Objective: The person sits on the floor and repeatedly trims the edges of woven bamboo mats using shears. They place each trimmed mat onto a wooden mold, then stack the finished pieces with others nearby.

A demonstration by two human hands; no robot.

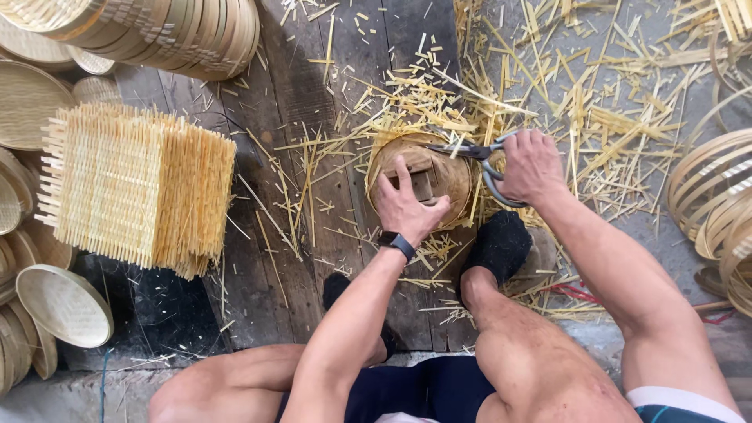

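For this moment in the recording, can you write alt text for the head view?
The left hand presses a round woven bamboo tray flat while the right hand trims its edge with grey metal scissors. A stack of square woven bamboo mats stands on the left, amid scattered bamboo trimmings.

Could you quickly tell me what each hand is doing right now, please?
Left hand: fingers spread, pressing down on the round bamboo piece; not gripping it.
Right hand: closed around the handles of the scissors, blades at the piece's rim.
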